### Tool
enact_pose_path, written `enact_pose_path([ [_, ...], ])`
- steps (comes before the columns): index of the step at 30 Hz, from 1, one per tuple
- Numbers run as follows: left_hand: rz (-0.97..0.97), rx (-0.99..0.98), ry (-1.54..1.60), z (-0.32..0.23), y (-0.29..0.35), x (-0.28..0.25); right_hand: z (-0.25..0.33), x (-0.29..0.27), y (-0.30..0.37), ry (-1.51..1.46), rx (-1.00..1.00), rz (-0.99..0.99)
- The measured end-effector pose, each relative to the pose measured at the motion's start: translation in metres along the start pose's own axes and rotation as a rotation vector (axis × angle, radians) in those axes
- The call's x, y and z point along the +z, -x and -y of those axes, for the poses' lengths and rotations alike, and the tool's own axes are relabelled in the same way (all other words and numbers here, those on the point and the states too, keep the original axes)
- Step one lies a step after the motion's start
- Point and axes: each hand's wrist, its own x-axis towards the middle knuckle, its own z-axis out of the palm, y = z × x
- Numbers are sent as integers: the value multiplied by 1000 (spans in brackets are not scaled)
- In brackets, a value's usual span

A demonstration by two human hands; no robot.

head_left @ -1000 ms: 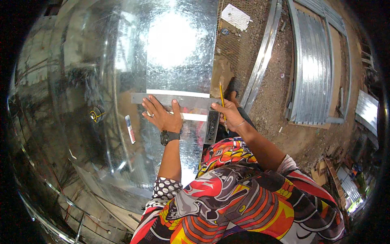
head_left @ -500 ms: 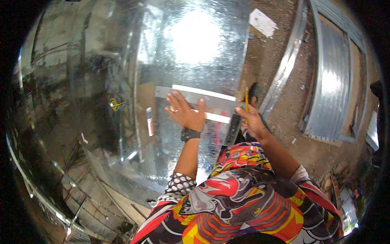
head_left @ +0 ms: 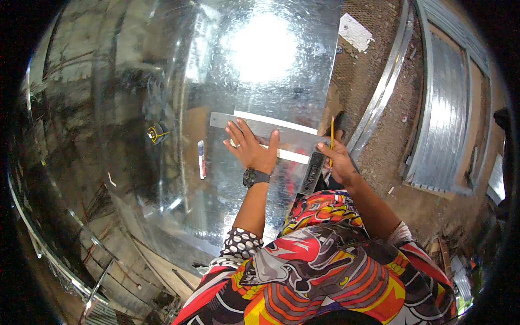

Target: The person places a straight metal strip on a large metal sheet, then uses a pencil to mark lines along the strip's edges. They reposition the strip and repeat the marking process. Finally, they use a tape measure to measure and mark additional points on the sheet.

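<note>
A try square lies on a shiny sheet of metal (head_left: 271, 92), its long grey blade (head_left: 303, 137) running across the sheet and its black handle (head_left: 311, 176) along the right edge. My left hand (head_left: 254, 149) presses flat on the blade with fingers spread. At the square's corner, my right hand (head_left: 338, 160) is closed around a yellow pencil (head_left: 332, 138), its thumb against the square. The pencil stands nearly upright between the fingers. White strips (head_left: 276, 122) show along both sides of the blade; I cannot tell whether they are pieces or reflections.
A white and red marker (head_left: 201, 160) lies left of my left hand. Farther left sits a dark tape measure (head_left: 157, 133) with yellow trim. Beyond the sheet's right edge are a long metal strip (head_left: 382, 89), ribbed metal panels (head_left: 447, 108) and a white scrap (head_left: 356, 32) on the ground.
The view has shifted slightly, so things appear a little farther right. Both hands keep their places on the square, and the pencil stays in my right hand.
</note>
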Motion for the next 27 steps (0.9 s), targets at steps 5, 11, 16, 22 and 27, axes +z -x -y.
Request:
enact_pose_path([
  [5, 13, 8, -39, 0, 0, -1, 9, 0, 6, -72, -10, 76],
  [11, 60, -25, -13, -3, 0, -2, 12, -52, -4, -152, -42, -82],
  [16, 61, -15, -13, -6, -2, -7, 64, -62, 7, 335, -228, -185],
  [22, 53, -22, -10, 1, 0, -1, 122, 7, 22, 643, -321, -166],
  [27, 48, -7, -35, 2, 0, 1, 114, 20, 8, 828, -651, -21],
])
